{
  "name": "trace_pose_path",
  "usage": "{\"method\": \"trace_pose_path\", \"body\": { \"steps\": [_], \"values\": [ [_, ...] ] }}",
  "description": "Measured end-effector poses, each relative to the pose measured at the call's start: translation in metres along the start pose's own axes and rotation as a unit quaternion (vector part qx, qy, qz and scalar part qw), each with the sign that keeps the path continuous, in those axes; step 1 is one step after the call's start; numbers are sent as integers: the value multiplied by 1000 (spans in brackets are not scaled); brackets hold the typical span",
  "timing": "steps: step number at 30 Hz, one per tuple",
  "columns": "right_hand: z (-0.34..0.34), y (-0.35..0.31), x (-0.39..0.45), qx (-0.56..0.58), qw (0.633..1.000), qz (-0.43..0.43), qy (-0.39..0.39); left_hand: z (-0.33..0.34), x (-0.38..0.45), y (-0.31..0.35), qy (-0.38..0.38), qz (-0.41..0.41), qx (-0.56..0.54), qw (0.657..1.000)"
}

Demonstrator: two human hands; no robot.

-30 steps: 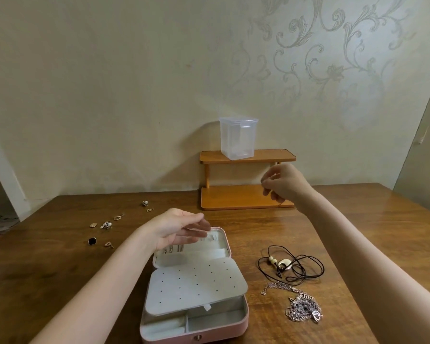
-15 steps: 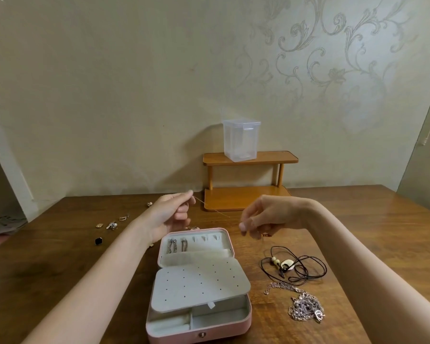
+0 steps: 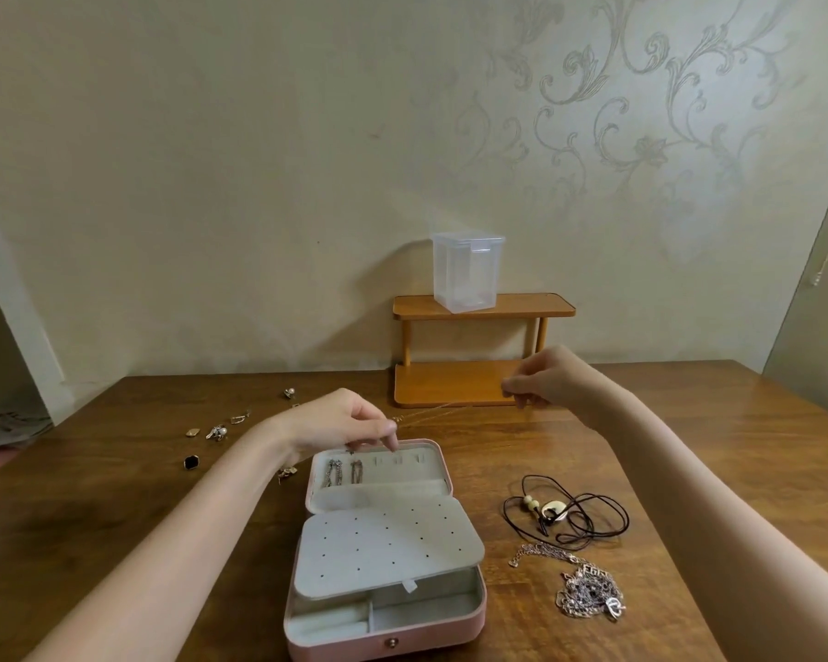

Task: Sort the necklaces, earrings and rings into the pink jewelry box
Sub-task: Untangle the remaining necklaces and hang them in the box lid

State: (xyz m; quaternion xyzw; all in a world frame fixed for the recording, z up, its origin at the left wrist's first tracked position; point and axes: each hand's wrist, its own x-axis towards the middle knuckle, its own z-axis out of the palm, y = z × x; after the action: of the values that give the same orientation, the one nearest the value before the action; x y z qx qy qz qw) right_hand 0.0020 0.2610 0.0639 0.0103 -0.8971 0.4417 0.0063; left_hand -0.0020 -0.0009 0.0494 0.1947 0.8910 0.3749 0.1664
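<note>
Fingers of both the left hand (image 3: 350, 422) and right hand (image 3: 553, 377) pinch a thin gold chain (image 3: 443, 413) taut over the pink jewelry box (image 3: 388, 637) lid's far edge; light, limp, tangle-prone, it seems best held by its ends.

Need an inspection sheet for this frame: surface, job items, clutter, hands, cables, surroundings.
Surface: wooden table, glossy.
Job's things: pink jewelry box open, perforated grey tray over the base; two chains hang in the lid. Thin chain stretched between the hands. Black cord necklace and silver chain pile right of the box. Earrings and rings scattered far left.
Clutter: wooden shelf carrying a clear plastic container.
Hands: left hand pinches the chain at the lid's rim; right hand pinches its other end, raised.
Cables: nothing seen.
Surroundings: patterned wall.
</note>
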Motion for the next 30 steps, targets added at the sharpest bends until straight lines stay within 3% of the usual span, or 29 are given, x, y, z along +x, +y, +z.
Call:
{"method": "trace_pose_path", "body": {
  "steps": [3,5,6,8,10,12,14,18,21,27,29,30],
  "values": [
    [4,12,-7,-70,985,-8,-159,-8,-4,4,19,16,-40,999],
    [12,14,-11,-120,949,-18,-290,-10,-5,13,10,32,35,999],
    [17,14,-11,-148,936,-24,-320,-10,-4,18,-3,40,91,995],
    [28,6,-7,-164,941,-54,-293,-8,-2,29,-36,57,168,983],
    [41,-7,-6,-36,958,-82,-274,-5,1,36,-60,66,197,976],
    [57,-18,-7,162,928,-74,-328,-5,2,38,-55,69,209,974],
    [67,-23,-7,244,903,-50,-349,-9,3,35,-26,71,197,978],
    [53,-20,0,178,954,-8,-240,-21,3,13,69,52,153,984],
    [33,-21,5,115,979,6,-169,-22,6,-15,89,26,-18,996],
    [25,-58,19,-6,993,-115,-23,-7,15,-50,64,-1,-312,948],
    [30,-70,26,-40,988,-150,-2,-6,19,-57,79,-14,-341,937],
    [33,-74,29,-61,985,-161,4,-6,22,-61,110,-38,-300,947]
  ]
}}
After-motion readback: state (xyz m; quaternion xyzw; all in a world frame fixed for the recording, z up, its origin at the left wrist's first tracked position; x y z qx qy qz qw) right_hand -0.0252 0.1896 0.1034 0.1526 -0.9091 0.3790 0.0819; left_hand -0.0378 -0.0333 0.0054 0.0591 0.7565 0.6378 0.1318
